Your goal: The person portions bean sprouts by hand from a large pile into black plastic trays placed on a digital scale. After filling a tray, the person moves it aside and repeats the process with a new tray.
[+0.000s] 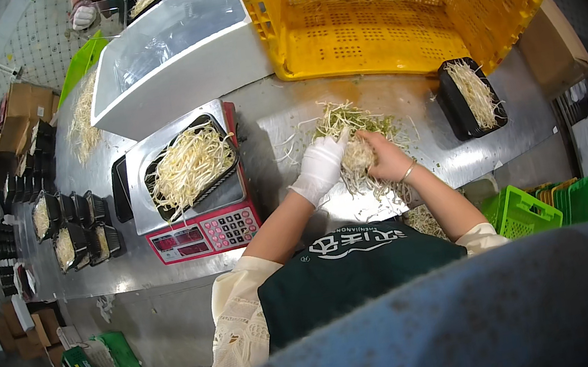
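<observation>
Left hand (321, 168), in a white glove, and bare right hand (384, 157) both close around a clump of bean sprouts (357, 155), gathered between them at the near edge of the loose sprout pile (353, 121) on the steel table (284, 120). Left of the gloved hand, a sprout-filled black tray (190, 167) sits on a scale (203, 235); right of the bare hand, another filled tray (472, 96); beyond both, a yellow crate (388, 2)

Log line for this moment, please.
left hand: gloved, on sprout pile | right hand: bare, gripping sprouts | scale: filled black tray
</observation>
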The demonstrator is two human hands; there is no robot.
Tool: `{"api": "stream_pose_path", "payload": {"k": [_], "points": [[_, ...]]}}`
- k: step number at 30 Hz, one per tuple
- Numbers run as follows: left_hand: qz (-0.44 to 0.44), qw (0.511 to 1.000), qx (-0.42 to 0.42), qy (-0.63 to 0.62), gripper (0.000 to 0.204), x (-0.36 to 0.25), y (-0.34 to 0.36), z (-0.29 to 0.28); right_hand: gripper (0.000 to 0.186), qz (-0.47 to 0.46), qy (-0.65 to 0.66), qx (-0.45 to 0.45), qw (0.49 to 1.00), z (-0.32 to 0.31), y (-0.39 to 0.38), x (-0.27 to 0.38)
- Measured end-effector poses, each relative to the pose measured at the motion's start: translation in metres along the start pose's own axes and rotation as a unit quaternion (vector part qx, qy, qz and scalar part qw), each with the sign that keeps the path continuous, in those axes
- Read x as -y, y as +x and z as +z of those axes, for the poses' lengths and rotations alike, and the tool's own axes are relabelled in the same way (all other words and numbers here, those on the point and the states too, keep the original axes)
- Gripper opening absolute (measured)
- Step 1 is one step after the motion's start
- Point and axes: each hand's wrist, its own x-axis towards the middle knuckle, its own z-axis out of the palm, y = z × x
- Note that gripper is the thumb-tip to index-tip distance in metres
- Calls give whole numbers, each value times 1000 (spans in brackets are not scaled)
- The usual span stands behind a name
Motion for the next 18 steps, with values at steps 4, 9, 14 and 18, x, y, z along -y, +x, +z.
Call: {"api": "stream_pose_path", "payload": {"k": [4,9,14,18], "points": [[32,981,-189,-27,54,-4,-1,-20,55,-55,-25,-23,998,-55,-9,18],[4,991,-54,-119,53,-3,-56,18,63,-90,-80,-19,993,-11,-56,-6],[92,963,-237,-91,70,-7,-50,41,70,-108,-227,-78,965,15,-76,-2],[35,973,-213,-83,68,3,6,30,58,-112,-189,-116,969,0,-15,-15]]}}
